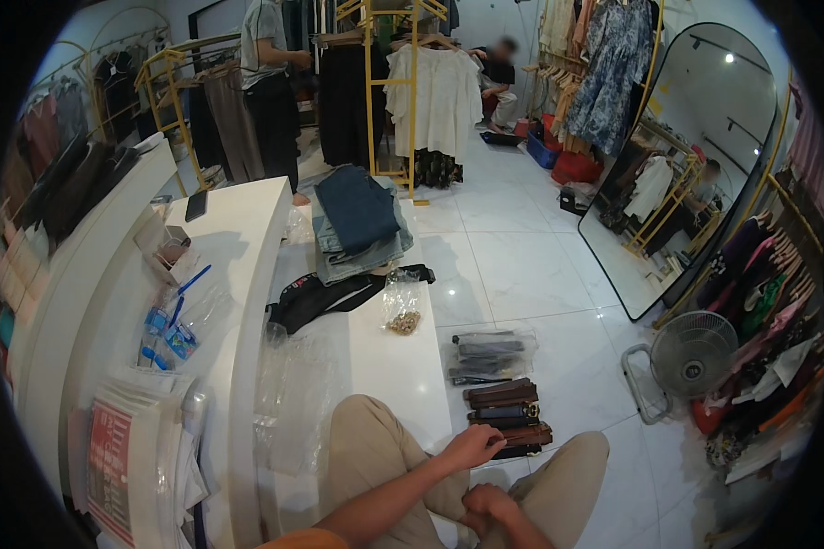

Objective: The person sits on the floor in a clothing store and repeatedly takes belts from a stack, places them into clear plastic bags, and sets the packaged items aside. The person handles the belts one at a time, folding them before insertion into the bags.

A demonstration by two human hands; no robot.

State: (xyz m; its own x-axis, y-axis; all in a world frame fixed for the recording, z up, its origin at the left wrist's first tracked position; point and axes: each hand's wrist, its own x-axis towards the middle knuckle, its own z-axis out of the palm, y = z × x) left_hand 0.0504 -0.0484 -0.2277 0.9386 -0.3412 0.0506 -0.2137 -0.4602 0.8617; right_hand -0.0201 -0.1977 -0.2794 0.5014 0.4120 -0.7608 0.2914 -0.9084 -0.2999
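Note:
My left hand [477, 442] reaches over my knee, its fingertips at the near end of a row of folded belts on the tiled floor. The fingers look drawn together, but whether they pinch a belt is hidden. A reddish-brown belt bundle [530, 434] lies right by the fingertips, with a black one [522, 451] on the near side. Beyond are a dark belt with a metal buckle [508, 413] and a dark brown bundle [501, 393]. My right hand [489, 501] rests low between my legs, fingers curled; what it touches is unclear.
Dark strips in clear plastic [491, 353] lie past the belts. On the white bench [402, 364] at left are folded jeans [360, 206], a black strap bag [326, 298] and a small bag of gold-coloured pieces [404, 321]. A fan [693, 353] and tall mirror [687, 165] stand right. Two people are farther off.

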